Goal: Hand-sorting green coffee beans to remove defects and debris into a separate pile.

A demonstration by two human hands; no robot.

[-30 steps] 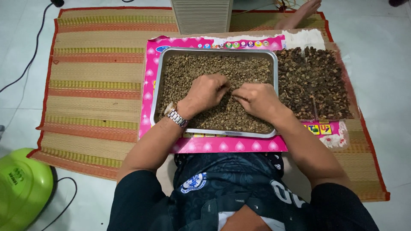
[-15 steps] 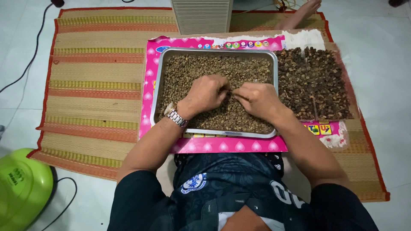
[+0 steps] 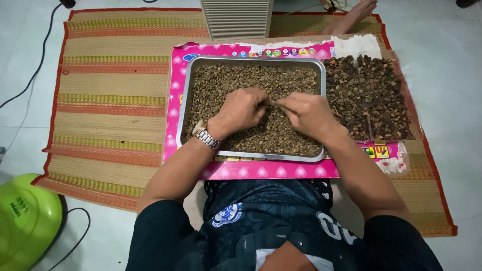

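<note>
Over the metal tray [image 3: 185, 100] of greenish beans [image 3: 236, 80], both hands meet, fingertips nearly touching. Left hand [image 3: 241, 110] (wristwatch on) and right hand [image 3: 307, 113] each curl in a closed pinching grip on beans; dark husks [image 3: 369, 95] lie right of them.

The person wears a dark, near-black top with short sleeves [image 3: 155, 226] that end above the elbows, leaving both forearms bare. On the left wrist sits a watch [image 3: 203, 131] with a silver metal link band and a round gold-toned case. Both hands, the left hand [image 3: 241, 109] and the right hand [image 3: 307, 113], are bare, with no rings that can be made out. Over the lap lies dark blue cloth [image 3: 266, 206] with a faint leafy pattern, a round white-and-blue badge [image 3: 227, 215] and large white figures [image 3: 335, 227].
</note>
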